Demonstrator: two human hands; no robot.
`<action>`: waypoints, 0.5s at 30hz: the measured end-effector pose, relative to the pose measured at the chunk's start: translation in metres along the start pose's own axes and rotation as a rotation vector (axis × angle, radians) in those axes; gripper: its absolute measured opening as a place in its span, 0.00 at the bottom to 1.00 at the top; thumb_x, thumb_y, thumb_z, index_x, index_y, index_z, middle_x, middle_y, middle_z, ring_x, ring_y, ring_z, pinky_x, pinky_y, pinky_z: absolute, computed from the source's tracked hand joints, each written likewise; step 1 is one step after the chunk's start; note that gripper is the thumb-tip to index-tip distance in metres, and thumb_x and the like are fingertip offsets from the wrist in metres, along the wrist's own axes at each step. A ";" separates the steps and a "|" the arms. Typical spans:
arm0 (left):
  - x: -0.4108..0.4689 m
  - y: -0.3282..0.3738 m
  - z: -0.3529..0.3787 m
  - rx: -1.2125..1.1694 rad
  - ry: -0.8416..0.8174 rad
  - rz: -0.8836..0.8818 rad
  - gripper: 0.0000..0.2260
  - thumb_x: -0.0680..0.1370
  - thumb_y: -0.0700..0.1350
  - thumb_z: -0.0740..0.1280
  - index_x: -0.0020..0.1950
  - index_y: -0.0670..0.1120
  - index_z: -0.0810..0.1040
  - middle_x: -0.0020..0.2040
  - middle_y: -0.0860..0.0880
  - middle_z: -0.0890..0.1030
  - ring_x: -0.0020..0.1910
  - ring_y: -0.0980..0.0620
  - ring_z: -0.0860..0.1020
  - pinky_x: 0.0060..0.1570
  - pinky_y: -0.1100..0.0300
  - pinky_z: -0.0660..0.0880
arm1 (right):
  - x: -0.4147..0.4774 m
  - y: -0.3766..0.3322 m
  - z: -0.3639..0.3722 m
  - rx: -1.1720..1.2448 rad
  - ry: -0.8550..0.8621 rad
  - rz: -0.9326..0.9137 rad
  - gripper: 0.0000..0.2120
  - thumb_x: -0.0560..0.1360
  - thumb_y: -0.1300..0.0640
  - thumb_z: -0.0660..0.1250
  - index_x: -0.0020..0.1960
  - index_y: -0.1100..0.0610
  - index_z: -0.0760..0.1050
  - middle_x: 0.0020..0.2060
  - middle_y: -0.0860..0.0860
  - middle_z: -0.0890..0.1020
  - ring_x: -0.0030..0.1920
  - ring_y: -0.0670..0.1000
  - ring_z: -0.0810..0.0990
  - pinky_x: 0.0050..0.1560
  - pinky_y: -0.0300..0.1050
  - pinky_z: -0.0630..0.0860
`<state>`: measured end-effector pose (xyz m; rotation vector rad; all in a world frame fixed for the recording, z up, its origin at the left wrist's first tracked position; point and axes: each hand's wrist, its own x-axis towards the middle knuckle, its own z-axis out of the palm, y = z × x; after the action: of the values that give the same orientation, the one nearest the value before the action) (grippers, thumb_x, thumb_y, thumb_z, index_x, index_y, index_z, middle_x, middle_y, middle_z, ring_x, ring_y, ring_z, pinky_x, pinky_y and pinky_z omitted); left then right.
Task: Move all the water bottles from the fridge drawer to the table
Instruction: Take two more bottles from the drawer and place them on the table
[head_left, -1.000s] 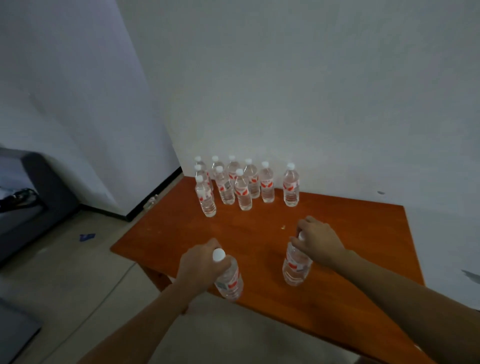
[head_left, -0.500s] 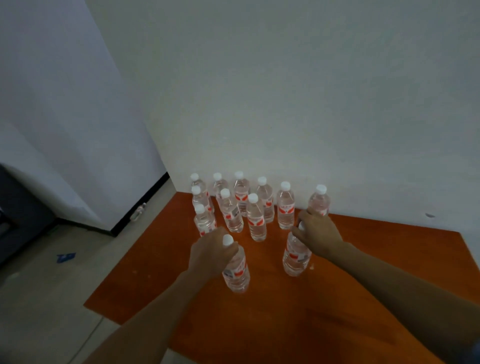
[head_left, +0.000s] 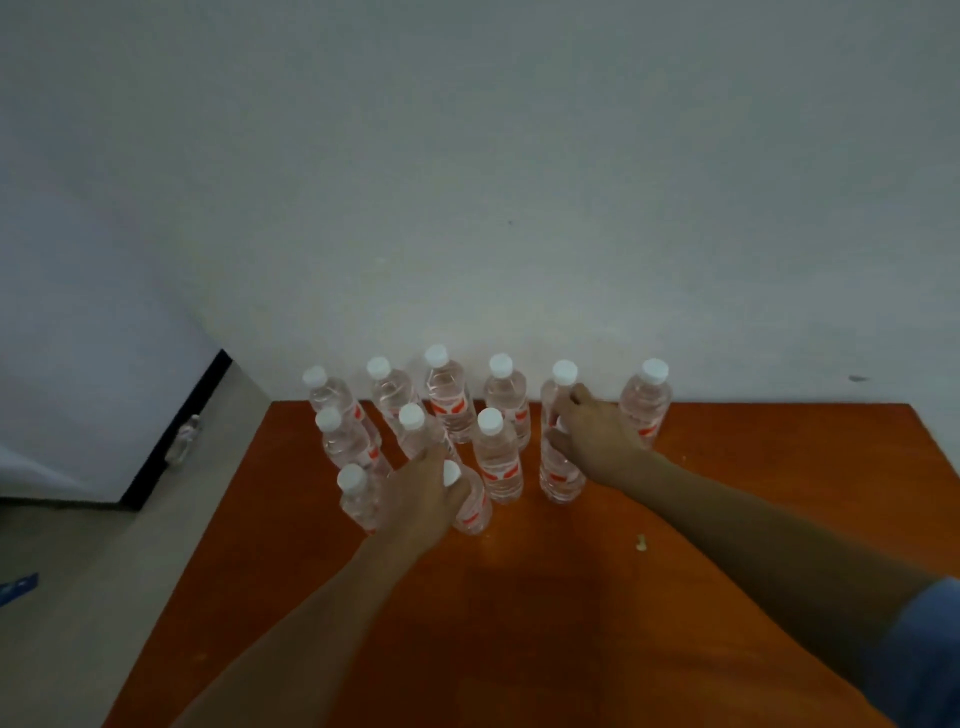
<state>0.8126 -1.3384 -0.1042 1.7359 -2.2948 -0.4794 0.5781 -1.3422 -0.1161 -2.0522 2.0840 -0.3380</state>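
**Two bottles reach the group at the wall**

Both hands have moved forward since half a second ago, and the two bottles they carry now stand close to the cluster instead of in front of it. The left hand (head_left: 423, 488) is closed over the top of the left bottle (head_left: 471, 506), with the white cap showing between the fingers; this bottle stands on the orange-brown table (head_left: 727, 493), just beside a front bottle (head_left: 357, 496) of the group and near the middle bottle (head_left: 497, 462). The right hand (head_left: 597, 436) is wrapped around the neck of the right bottle (head_left: 561, 470), which now stands directly in front of a back-row bottle (head_left: 563, 384), where earlier it was still apart from that row. The far-right bottle (head_left: 645, 402) stands just beside the right hand. All bottles are upright, with white caps and red labels, near the white wall (head_left: 519, 208). A small pale crumb (head_left: 641, 543) lies on the table, well behind the right hand. A blue sleeve (head_left: 930, 639) shows at the right arm.
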 end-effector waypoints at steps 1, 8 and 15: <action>0.005 -0.004 0.002 -0.023 -0.003 0.003 0.08 0.78 0.50 0.64 0.52 0.48 0.71 0.38 0.55 0.73 0.39 0.54 0.77 0.31 0.64 0.65 | 0.002 -0.003 0.003 0.007 0.000 0.008 0.13 0.79 0.49 0.62 0.58 0.55 0.71 0.56 0.53 0.72 0.47 0.52 0.77 0.43 0.45 0.76; 0.025 -0.023 -0.008 0.046 -0.103 0.203 0.17 0.79 0.54 0.60 0.65 0.48 0.69 0.56 0.50 0.78 0.50 0.51 0.78 0.45 0.55 0.77 | -0.004 -0.026 0.011 0.040 -0.025 0.152 0.23 0.78 0.51 0.64 0.70 0.53 0.63 0.67 0.55 0.69 0.64 0.55 0.73 0.61 0.51 0.74; 0.035 0.007 -0.045 0.120 0.034 0.558 0.17 0.81 0.54 0.57 0.67 0.49 0.69 0.61 0.50 0.76 0.56 0.52 0.77 0.48 0.59 0.77 | -0.073 -0.030 -0.012 0.092 0.027 0.405 0.28 0.76 0.54 0.66 0.73 0.51 0.59 0.70 0.53 0.68 0.65 0.57 0.73 0.62 0.53 0.74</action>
<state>0.8136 -1.3755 -0.0607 1.0508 -2.6735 -0.2021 0.6049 -1.2691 -0.0972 -1.5327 2.3814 -0.3851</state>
